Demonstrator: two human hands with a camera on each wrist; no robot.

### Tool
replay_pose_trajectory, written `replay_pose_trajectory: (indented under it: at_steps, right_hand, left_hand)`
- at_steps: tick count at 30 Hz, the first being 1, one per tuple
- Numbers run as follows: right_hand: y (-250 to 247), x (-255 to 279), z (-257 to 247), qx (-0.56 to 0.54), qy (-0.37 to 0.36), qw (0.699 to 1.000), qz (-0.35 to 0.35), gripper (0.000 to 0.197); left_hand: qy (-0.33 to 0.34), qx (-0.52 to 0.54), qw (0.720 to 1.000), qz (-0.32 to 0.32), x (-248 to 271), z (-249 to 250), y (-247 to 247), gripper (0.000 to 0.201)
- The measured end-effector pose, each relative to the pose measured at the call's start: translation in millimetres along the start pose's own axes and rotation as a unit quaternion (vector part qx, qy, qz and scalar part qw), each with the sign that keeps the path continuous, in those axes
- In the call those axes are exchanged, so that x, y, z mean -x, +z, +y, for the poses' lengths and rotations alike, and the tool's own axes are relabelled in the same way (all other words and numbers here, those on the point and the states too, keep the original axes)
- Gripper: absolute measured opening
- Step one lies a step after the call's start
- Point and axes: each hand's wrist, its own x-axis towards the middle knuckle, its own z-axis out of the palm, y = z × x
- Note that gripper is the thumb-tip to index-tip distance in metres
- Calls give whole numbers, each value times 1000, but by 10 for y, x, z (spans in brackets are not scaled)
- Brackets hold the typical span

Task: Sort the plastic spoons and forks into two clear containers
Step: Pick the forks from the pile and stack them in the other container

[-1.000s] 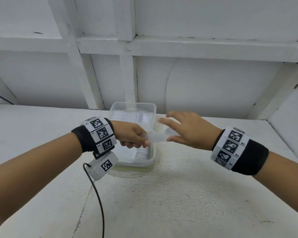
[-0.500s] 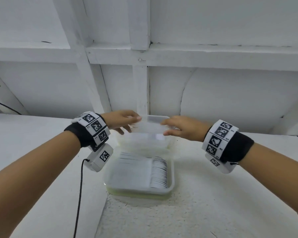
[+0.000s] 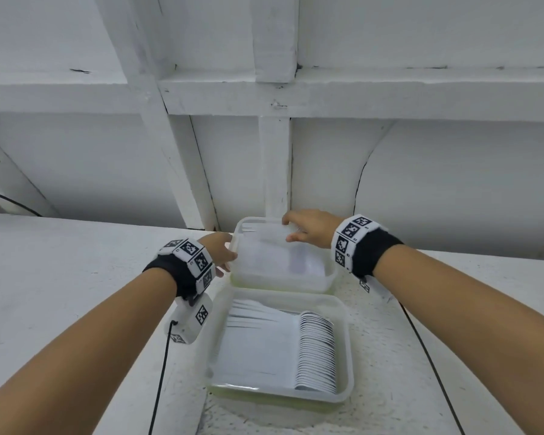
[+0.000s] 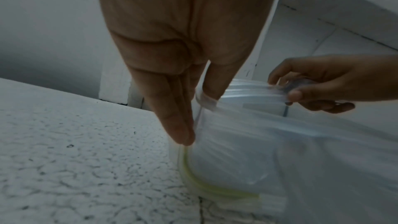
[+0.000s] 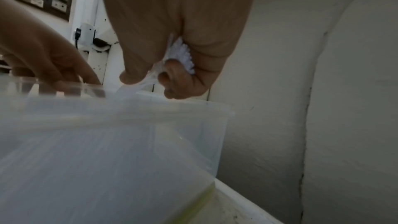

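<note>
Two clear containers stand one behind the other on the white counter. The near container (image 3: 346, 340) holds a neat row of white plastic spoons (image 3: 314, 350). Both hands are at the far container (image 3: 330, 273), holding a bundle of white plastic forks (image 4: 247, 91) across its top. My right hand (image 3: 308, 227) grips the tined end (image 5: 183, 55) in curled fingers above the back rim. My left hand (image 3: 222, 252) pinches the handle end (image 4: 205, 101) at the left rim, fingers pointing down. What lies inside the far container is blurred.
A white wall with beams (image 3: 274, 95) rises straight behind the far container. The rough white counter (image 3: 76, 277) stretches left and right of the containers. Black cables (image 3: 161, 378) run from both wrist cameras down toward the front edge.
Both hands carried the fork bundle away from above the near container, back to the far one, and lowered it to the rim. The near container of spoons has stayed put.
</note>
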Motion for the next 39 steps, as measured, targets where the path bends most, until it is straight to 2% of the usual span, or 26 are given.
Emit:
replay_pose_trajectory:
  at_steps: [7, 16, 25, 34, 39]
  right_hand:
    - [128, -79, 10, 86, 3, 996, -22, 40]
    - [272, -92, 65, 78, 0, 997, -11, 39]
    - [317, -118, 56, 70, 28, 997, 26, 35]
    - [457, -119, -12, 144, 65, 985, 73, 29]
    - [475, -102, -14, 165, 49, 980, 95, 28]
  left_hand:
    - [12, 5, 1000, -2, -25, -41, 3, 40]
    - [14, 3, 1000, -5, -34, -34, -7, 41]
    - [17, 7, 1000, -6, -17, -51, -14, 42]
    - [15, 6, 1000, -11, 8, -60, -14, 45]
    - [18, 2, 1000, -6, 0, -58, -8, 45]
